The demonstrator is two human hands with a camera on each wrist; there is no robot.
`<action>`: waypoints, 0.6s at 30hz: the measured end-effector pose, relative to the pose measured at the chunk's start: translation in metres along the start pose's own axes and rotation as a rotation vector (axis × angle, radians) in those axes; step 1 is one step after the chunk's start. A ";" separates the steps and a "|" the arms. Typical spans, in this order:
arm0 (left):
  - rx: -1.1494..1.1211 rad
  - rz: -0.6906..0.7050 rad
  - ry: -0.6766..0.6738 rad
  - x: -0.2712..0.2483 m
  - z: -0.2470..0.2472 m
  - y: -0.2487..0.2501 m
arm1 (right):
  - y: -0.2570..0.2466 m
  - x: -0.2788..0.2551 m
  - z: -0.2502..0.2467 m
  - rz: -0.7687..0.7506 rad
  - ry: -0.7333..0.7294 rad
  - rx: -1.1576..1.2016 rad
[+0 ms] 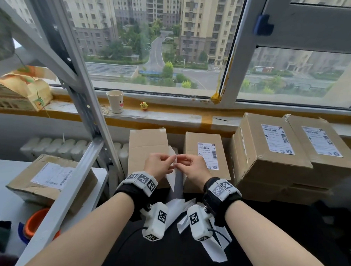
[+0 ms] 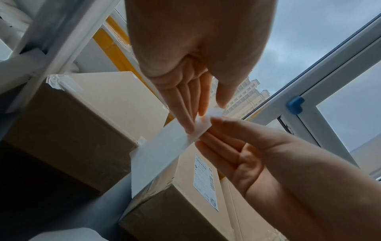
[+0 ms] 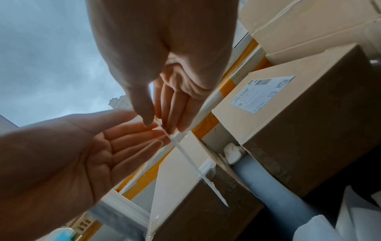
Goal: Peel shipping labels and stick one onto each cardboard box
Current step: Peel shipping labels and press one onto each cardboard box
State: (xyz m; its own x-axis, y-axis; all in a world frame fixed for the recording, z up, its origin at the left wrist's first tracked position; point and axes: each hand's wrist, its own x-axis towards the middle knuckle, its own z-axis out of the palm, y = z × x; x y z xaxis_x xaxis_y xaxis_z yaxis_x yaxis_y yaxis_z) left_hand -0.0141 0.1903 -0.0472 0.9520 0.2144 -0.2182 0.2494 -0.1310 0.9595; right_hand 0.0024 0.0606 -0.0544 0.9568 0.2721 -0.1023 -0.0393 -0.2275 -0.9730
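White label sheet (image 1: 174,168) hangs mid-air btw both hands, just near of the unlabelled cardboard box (image 1: 146,147). Left hand (image 1: 159,164) and right hand (image 1: 191,166) each pinch its top corner w/ thumb + fingertips, other fingers fairly straight. Right of that: labelled box (image 1: 206,151), then two bigger labelled boxes (image 1: 270,147), flat matte tops, taped edges. Peeled paper strips (image 1: 214,249) lie on dark surface near wrists.

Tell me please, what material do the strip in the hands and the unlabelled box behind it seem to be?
The strip, pinched by the left hand and right hand: thin white paper, probably a label on its backing; it flexes and light shows through. The unlabelled box: matte brown cardboard with creased flaps.
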 end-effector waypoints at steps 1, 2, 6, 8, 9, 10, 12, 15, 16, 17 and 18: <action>-0.003 -0.002 0.000 0.001 0.000 -0.001 | 0.000 0.000 0.000 0.004 -0.009 0.014; -0.006 -0.001 -0.004 0.002 0.000 -0.001 | 0.000 0.000 -0.001 0.003 -0.017 0.029; -0.003 0.018 -0.014 0.002 -0.001 0.000 | -0.001 0.000 -0.003 0.002 -0.035 0.055; -0.015 0.011 -0.022 0.001 -0.001 0.001 | 0.000 0.001 -0.003 0.014 -0.029 0.081; -0.024 0.006 -0.025 0.001 -0.001 0.001 | 0.001 0.001 -0.003 0.019 -0.023 0.091; -0.029 0.003 -0.027 0.001 -0.001 0.001 | 0.001 0.001 -0.003 0.020 -0.021 0.101; -0.023 0.006 -0.020 0.002 -0.002 0.001 | 0.002 0.001 -0.003 0.017 -0.034 0.126; -0.007 0.017 -0.001 0.003 0.000 0.001 | 0.003 0.001 -0.003 0.022 -0.045 0.184; -0.002 0.019 0.007 0.003 0.000 0.002 | 0.004 0.001 -0.003 0.031 -0.035 0.200; 0.006 0.023 0.013 0.003 0.001 0.002 | 0.005 0.001 -0.003 0.041 -0.023 0.213; 0.015 0.025 0.016 0.003 0.001 0.002 | 0.005 0.001 -0.004 0.054 -0.012 0.227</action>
State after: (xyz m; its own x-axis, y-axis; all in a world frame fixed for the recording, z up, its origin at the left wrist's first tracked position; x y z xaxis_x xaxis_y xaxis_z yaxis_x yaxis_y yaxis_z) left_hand -0.0101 0.1897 -0.0457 0.9552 0.2261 -0.1909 0.2280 -0.1515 0.9618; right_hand 0.0042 0.0563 -0.0588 0.9481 0.2767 -0.1563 -0.1551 -0.0265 -0.9875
